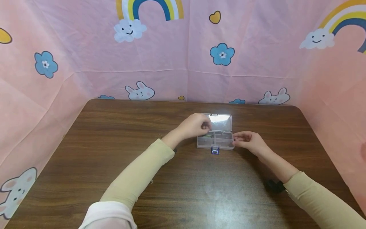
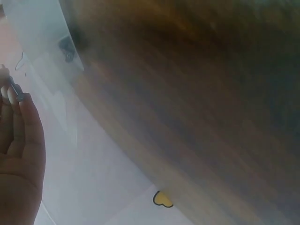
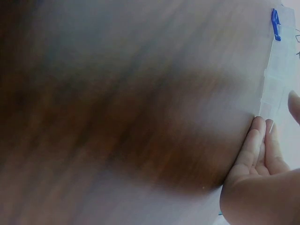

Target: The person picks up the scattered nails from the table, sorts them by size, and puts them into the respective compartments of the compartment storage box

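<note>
A clear divided plastic box (image 1: 224, 144) lies on the table with its lid (image 1: 224, 124) raised at the back and a blue latch (image 1: 215, 150) at the front. Thin greenish pieces (image 1: 207, 135) show in its back left compartment. My left hand (image 1: 197, 125) is over that compartment, in front of the lid. Between thumb and fingertips it pinches a small, thin metal piece like a screw (image 2: 17, 90). My right hand (image 1: 250, 142) is at the box's right end, fingers (image 3: 253, 140) extended with their tips at the wall, thumb (image 3: 294, 104) apart from them.
The brown wooden table (image 1: 183, 184) has its back edge against a pink cloth (image 1: 171, 57) printed with rainbows, flowers and rabbits. The cloth also rises on the left and right. Dark wrist gear (image 1: 275, 185) hangs beneath the right forearm.
</note>
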Demonstrator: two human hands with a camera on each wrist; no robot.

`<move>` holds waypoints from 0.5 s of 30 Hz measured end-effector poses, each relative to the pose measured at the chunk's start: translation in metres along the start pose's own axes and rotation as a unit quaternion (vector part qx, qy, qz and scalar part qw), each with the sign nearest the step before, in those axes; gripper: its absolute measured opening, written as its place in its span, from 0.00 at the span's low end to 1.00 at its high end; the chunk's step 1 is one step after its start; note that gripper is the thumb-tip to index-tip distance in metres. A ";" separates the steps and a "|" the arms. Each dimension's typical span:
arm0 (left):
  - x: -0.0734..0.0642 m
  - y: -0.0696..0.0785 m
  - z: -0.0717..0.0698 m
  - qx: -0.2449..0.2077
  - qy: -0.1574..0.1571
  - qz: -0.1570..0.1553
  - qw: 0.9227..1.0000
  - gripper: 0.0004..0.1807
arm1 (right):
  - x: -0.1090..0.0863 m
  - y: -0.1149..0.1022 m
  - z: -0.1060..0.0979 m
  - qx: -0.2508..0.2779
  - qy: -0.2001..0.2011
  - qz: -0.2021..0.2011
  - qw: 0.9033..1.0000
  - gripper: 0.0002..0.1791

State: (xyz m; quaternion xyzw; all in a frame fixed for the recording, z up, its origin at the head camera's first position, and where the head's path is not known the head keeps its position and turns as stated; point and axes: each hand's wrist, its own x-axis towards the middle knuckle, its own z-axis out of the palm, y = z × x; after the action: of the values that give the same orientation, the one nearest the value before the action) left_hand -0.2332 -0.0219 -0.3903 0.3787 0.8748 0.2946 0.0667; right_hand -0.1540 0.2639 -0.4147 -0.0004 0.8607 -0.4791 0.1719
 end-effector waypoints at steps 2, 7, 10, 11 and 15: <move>0.001 0.000 0.003 0.001 -0.003 -0.002 1.000 0.07 | 0.000 0.000 0.000 -0.001 0.002 0.002 1.000 0.28; 0.002 -0.001 0.010 0.019 -0.018 -0.002 1.000 0.08 | 0.002 0.002 0.001 -0.011 0.008 -0.009 1.000 0.27; 0.001 -0.001 0.012 0.027 -0.025 0.000 0.999 0.07 | 0.002 0.002 0.000 -0.011 0.009 -0.011 1.000 0.27; 0.001 0.000 0.012 0.027 -0.026 0.001 0.999 0.07 | 0.002 0.002 0.000 -0.009 0.009 -0.009 1.000 0.26; 0.000 0.000 0.013 0.030 -0.022 0.009 0.999 0.07 | 0.001 0.001 0.000 -0.006 0.008 -0.008 1.000 0.26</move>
State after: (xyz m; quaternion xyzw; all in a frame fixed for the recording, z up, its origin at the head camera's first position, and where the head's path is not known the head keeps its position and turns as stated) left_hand -0.2287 -0.0165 -0.4009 0.3947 0.8783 0.2601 0.0716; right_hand -0.1552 0.2642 -0.4153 -0.0045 0.8648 -0.4754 0.1616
